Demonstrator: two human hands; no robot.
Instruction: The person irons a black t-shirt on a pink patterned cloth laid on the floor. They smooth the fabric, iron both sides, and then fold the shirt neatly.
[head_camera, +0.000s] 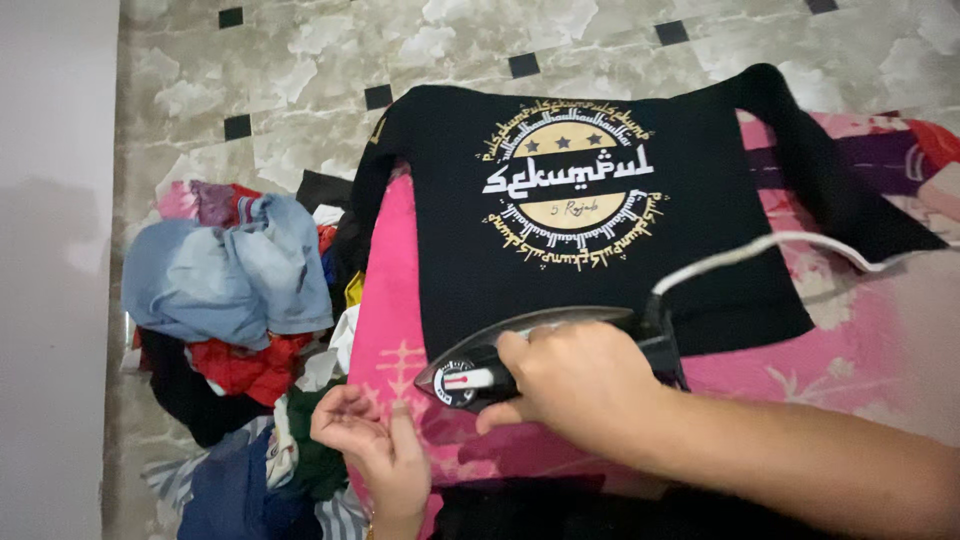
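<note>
A black T-shirt (600, 260) with a round gold and white print lies flat on a pink patterned cloth (395, 300). My right hand (580, 385) is closed around the handle of a black and silver clothes iron (510, 345), which rests on the shirt's near hem. A white cord (760, 248) runs from the iron off to the right. At the near left edge of the pink cloth, my left hand (375, 440) pinches the fabric with its fingers curled.
A heap of crumpled clothes (235, 300), blue, red, black and green, lies on the floor to the left. Marble-look floor tiles (330, 60) with small black squares lie beyond. A pale wall (55, 250) borders the far left.
</note>
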